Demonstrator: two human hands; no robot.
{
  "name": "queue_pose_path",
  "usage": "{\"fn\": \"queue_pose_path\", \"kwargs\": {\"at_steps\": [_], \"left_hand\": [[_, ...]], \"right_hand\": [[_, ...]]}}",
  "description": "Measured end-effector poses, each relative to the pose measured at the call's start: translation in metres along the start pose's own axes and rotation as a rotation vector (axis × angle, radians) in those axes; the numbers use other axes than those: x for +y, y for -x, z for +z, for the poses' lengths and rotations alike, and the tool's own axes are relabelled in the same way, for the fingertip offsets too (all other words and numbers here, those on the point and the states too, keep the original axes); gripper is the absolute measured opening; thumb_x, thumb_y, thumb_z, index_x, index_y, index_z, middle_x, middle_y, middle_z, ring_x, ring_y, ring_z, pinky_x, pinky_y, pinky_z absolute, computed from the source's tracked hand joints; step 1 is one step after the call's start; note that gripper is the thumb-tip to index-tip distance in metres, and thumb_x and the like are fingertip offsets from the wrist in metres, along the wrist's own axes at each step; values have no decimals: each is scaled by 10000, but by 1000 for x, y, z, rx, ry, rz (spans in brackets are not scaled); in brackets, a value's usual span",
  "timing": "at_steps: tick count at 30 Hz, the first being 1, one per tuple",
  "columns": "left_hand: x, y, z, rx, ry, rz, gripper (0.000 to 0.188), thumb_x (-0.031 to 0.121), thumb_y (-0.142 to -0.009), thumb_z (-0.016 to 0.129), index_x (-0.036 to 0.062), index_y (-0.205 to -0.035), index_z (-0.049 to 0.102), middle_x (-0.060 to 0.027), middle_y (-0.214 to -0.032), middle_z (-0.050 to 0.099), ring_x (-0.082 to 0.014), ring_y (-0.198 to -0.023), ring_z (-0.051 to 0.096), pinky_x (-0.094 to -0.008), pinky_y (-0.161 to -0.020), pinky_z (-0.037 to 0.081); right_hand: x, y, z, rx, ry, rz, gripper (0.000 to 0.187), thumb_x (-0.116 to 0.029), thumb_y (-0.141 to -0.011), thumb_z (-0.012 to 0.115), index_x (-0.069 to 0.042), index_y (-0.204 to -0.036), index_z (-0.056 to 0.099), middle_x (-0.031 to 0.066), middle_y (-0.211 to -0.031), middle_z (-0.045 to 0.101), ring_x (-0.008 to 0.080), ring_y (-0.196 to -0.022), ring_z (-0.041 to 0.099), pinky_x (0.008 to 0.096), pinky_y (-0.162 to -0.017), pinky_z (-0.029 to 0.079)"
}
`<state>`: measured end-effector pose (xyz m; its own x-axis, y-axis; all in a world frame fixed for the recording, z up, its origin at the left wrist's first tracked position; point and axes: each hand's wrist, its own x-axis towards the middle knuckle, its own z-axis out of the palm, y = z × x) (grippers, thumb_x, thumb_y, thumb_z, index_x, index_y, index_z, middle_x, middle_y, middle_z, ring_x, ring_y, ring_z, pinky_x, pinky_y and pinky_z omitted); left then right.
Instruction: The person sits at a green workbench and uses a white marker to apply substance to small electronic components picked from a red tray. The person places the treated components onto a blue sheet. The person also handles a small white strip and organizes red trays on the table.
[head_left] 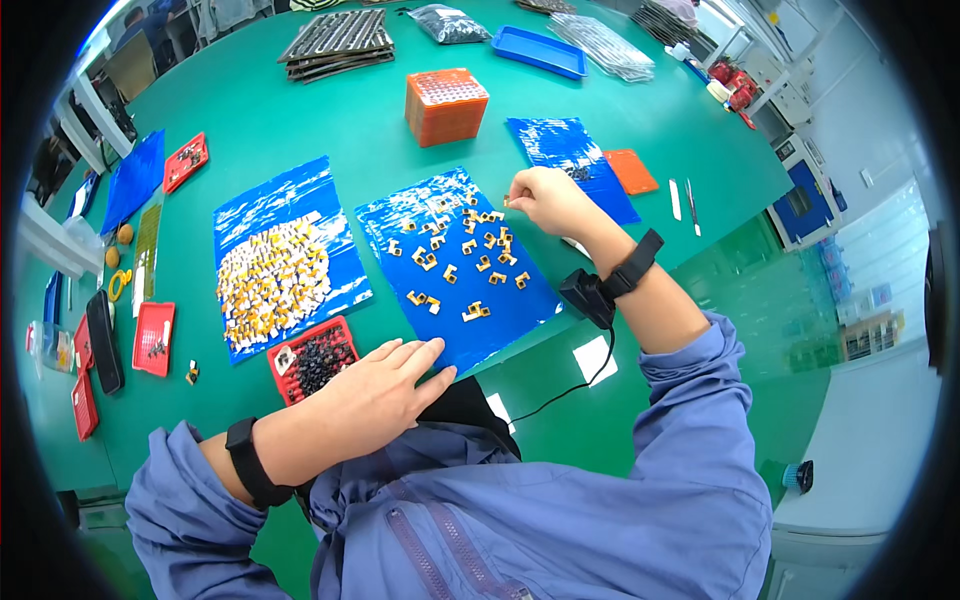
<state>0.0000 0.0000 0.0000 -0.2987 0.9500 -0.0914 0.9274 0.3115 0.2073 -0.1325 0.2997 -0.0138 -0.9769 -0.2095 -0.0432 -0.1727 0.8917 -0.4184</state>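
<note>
Our right hand (552, 203) pinches one piece (507, 202) at the edge of one blue sheet (452, 325); our left hand (385, 388) lies unclenched, nearer; open table (350, 150) separates a second sheet (340, 265), left.

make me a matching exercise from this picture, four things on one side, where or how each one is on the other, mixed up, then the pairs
Things
1. left hand
2. right hand
3. orange stack
4. black case

Place or state
a. on the table's left side, near red trays
b. fingers at the near corner of the middle blue sheet
c. beyond that sheet's far edge
d. pinching a small piece

Pairs: 1-b, 2-d, 3-c, 4-a
</note>
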Motion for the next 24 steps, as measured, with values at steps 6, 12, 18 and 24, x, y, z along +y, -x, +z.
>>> {"fn": "queue_pose_path", "kwargs": {"at_steps": [6, 12, 18, 24], "left_hand": [[2, 1, -7, -12, -67, -5, 651, 277, -717, 738, 51, -1278, 497, -186, -1267, 459, -313, -1178, 462, -427, -1009, 355], [4, 4, -10, -17, -74, -11, 614, 265, -758, 695, 16, -1279, 487, -158, -1228, 490, -294, -1196, 450, -433, -1009, 353], [4, 5, -4, -53, -83, -43, 724, 339, -723, 734, 6, -1299, 449, -180, -1361, 429, -307, -1252, 409, -426, -1024, 331], [-7, -8, -6, -33, -45, -37, 710, 348, -689, 752, -25, -1234, 492, -173, -1320, 457, -308, -1227, 423, -407, -1007, 346]], "right_hand": [[-17, 4, 17, 43, 9, -330, 62, -92, -780, 651, -33, -798, 651, 120, -804, 611, 276, -754, 606, 359, -690, 489], [-19, 7, 8, -23, -43, -268, 83, -102, -757, 650, -46, -806, 687, 125, -818, 616, 284, -798, 608, 368, -730, 490], [-22, 27, -16, 62, -151, -221, 112, -114, -767, 668, -25, -832, 684, 137, -788, 651, 263, -736, 636, 340, -670, 498], [-23, 62, -12, 25, -42, -287, 130, -121, -795, 685, -29, -886, 674, 102, -807, 638, 236, -749, 621, 332, -679, 494]]}}
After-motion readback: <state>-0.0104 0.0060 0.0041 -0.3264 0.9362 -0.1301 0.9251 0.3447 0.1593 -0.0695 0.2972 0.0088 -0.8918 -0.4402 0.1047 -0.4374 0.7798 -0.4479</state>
